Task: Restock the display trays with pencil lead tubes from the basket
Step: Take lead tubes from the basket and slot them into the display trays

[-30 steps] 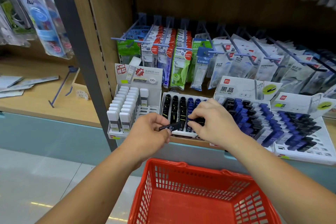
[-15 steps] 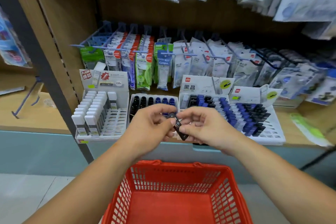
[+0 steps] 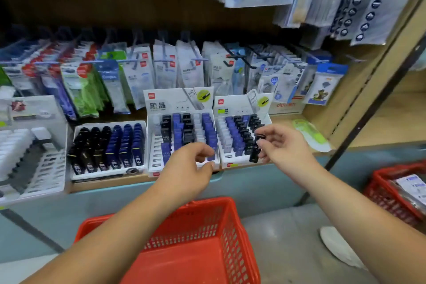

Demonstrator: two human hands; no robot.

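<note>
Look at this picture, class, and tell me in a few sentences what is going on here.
A person is restocking pencil leads. Their right hand pinches a black lead tube, roughly upright, at the front of the right-hand display tray, whose rows hold white, blue and black tubes. The left hand hovers with curled fingers over the front of the middle tray; whether it holds anything cannot be told. A red basket sits below the forearms.

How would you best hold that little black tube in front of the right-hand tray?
Pinch the black tube near its top, from the right, as the right hand does: it hangs slim and upright, leaving its bottom free to enter the tray.
</note>
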